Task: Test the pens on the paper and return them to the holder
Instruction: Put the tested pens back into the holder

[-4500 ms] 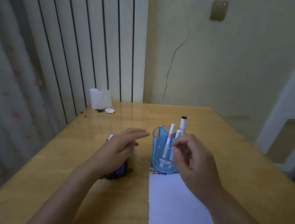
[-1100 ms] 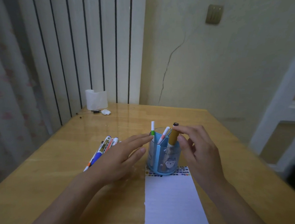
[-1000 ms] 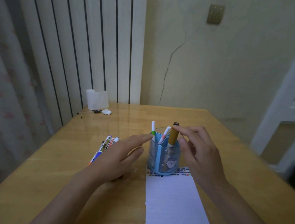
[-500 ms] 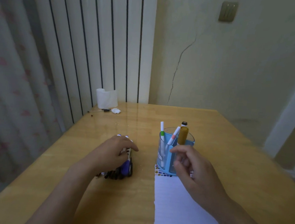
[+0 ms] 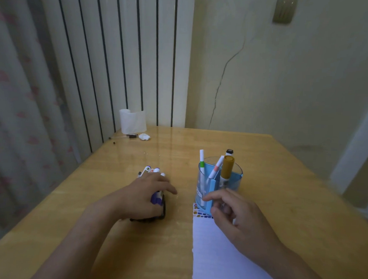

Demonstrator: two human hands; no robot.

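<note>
My left hand [image 5: 149, 192] lies curled over the loose pens [image 5: 153, 183] at frame centre, their long axes running away from me. My right hand [image 5: 236, 217], loosely curled and holding nothing, hangs just below the blue holder [image 5: 219, 187], over the paper [image 5: 222, 257] on the desk [image 5: 292, 207].

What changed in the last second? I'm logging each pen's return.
The right hand let go of the yellow-capped marker, now standing in the holder, and drew back. The left hand moved onto the loose pens. Holder and paper stayed.
</note>
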